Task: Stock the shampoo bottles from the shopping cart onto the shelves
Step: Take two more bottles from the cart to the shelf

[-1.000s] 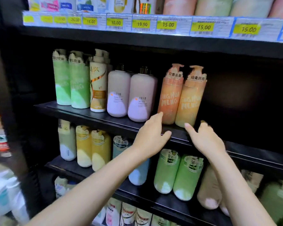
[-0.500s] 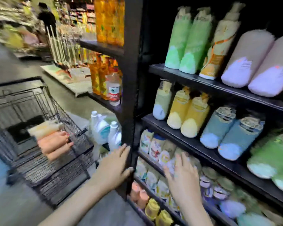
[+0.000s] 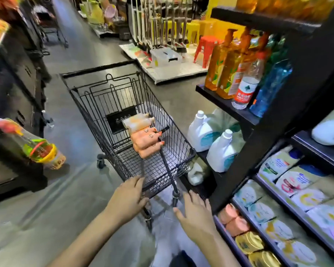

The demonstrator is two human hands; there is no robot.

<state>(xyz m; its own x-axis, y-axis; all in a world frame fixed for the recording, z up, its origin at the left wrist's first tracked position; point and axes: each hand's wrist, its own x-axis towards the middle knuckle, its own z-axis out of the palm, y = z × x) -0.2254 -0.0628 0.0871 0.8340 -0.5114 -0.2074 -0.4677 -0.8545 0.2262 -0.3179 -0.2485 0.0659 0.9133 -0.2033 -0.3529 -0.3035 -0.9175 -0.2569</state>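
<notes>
Head view: my left hand [image 3: 128,199] and right hand [image 3: 197,216], both spread empty; I reach into the cart [image 3: 189,153] for the far orange bottles [image 3: 146,142].

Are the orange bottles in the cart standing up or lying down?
Lying down: the orange bottles rest on their sides in the cart.

Right of frame, white jugs [image 3: 201,130] sit low; orange pump bottles [image 3: 220,62] above; red stool [image 3: 206,47] upper centre.
</notes>
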